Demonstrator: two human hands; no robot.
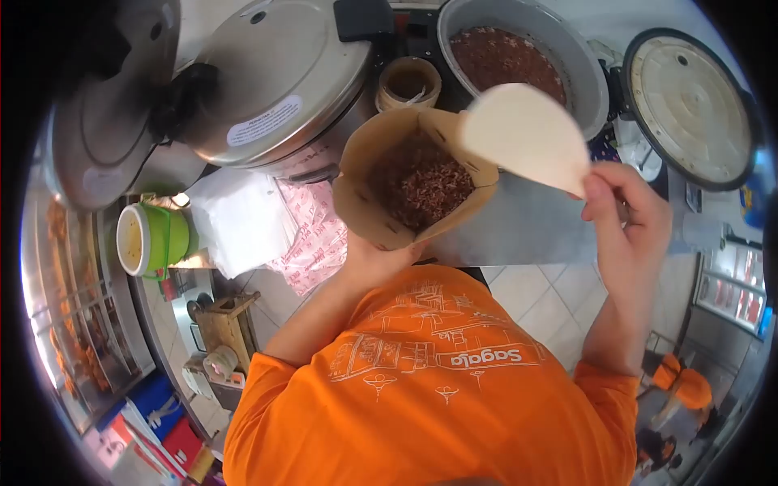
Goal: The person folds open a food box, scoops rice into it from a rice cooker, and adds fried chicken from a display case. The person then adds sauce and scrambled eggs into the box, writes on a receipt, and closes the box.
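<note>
In the head view, my left hand point(379, 266) is closed around the lower side of an open brown paper food box point(354, 198). Loose reddish-brown cooked rice point(433, 188) fills part of this box, and its flaps spread outward. My right hand point(628, 219) pinches the narrow end of a pale, flat, rounded rice paddle point(523, 134). The paddle is tilted over the box's right flap, and no rice shows on its visible face. Behind it stands an open rice cooker pot point(596, 109) with more reddish-brown rice point(502, 61) inside.
A large lidded rice cooker point(284, 73) stands at the upper left, near a small brown container point(409, 83). The open cooker's raised lid point(689, 109) is at the right. White paper sheets point(239, 215), pink-printed wrappers point(312, 235) and a green bucket point(168, 236) lie leftward. Another person point(689, 389) is at lower right.
</note>
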